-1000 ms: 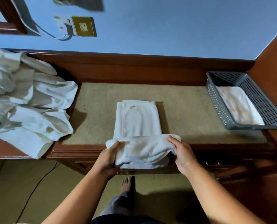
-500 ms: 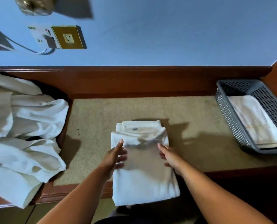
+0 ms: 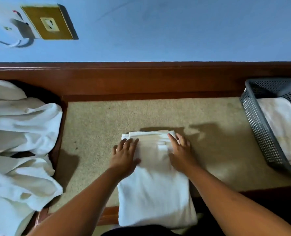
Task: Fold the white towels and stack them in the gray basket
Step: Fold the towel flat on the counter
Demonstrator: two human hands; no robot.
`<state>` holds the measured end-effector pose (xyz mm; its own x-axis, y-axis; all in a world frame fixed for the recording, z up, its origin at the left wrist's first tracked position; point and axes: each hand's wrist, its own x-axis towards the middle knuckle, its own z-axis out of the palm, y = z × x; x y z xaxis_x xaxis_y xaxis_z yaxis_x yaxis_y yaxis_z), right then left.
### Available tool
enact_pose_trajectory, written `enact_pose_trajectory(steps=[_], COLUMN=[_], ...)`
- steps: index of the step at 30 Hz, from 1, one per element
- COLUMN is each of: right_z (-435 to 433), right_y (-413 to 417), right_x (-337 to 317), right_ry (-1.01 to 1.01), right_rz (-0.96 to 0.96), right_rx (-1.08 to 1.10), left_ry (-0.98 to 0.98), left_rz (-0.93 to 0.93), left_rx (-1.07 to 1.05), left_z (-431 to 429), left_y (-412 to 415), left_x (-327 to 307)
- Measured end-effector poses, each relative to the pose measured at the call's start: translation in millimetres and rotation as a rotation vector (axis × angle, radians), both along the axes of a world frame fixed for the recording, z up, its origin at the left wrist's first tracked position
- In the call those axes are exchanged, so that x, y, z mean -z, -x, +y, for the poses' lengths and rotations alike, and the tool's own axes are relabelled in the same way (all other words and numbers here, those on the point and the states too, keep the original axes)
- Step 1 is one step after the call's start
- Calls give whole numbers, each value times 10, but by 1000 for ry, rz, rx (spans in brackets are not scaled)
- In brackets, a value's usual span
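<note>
One folded towel (image 3: 155, 184) lies lower centre on the tabletop (image 3: 98, 120), with its near end hanging off the front edge. Two hands are on it: left hand (image 3: 125, 155) and right hand (image 3: 180, 154), both flat with fingers spread, pressing its far end. One basket (image 3: 253, 126) sits at the right edge, cut off, with one second towel (image 3: 280, 126) inside. The heap (image 3: 19, 133) at left is cut off too, and I can't count its pieces. It's all a bit blurry. Compared with half a second ago, the hands have slid up toward the far fold.
</note>
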<state>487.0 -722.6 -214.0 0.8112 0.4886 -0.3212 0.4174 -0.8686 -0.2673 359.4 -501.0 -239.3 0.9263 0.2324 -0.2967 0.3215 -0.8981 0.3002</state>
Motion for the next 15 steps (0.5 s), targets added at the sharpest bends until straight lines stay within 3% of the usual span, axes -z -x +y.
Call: enact_pose_trajectory(steps=[2,5,6,8,15], right_z=[37,45,60,99,204], right_y=[-178,-426,-506,-665,-822], right_x=[-6,-21,-36,-37,186], right_ry=[124,193,202,176,48], right_rz=[64,93,84,58,88], right_rx=[-133,-341,-381,-370,-125], left_ry=[-111,20,0,-69,51], left_rz=[125,233,187,117,43], left_rx=[112,143,191,227,130], left_z=[115,303,371,508,587], left_y=[-164,-298,-352,-464,-686], left_x=[-30,-176,-181,-172,70])
